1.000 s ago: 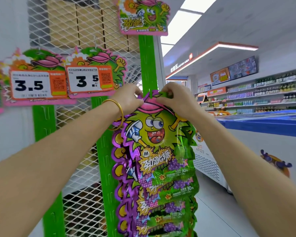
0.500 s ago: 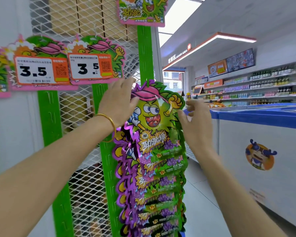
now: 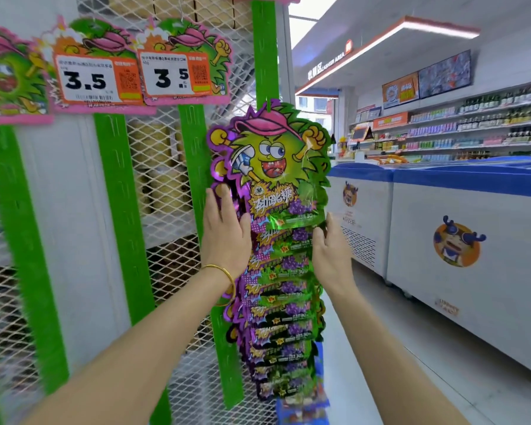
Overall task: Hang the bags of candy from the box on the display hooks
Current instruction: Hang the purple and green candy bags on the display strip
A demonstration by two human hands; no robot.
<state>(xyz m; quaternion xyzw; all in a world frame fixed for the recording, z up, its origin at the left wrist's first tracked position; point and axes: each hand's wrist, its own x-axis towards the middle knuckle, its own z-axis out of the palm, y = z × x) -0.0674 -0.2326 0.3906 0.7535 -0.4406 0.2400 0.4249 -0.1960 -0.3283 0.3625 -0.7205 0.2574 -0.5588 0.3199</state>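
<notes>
Bags (image 3: 273,185) hang as one overlapping column down the green strip (image 3: 264,56), with the top bag's tip at the strip; the hook itself is too small to make out. The long axis is vertical and runs from just above our hands to well below our wrists. Our left hand (image 3: 224,231) lies flat on the column's left edge, fingers straight and gripping nothing. Our right hand (image 3: 331,253) touches the right edge at the top bag's lower corner, fingers relaxed, with no pinch that we can see. The column sits between the hands, both equally near, so squaring it up looks like a two-sided press. A second ago both hands pinched the top bag's tip up at the strip. Since then they have let go and slid down the sides. Price tags (image 3: 178,75) are up left and the freezer (image 3: 466,240) is well off right.
</notes>
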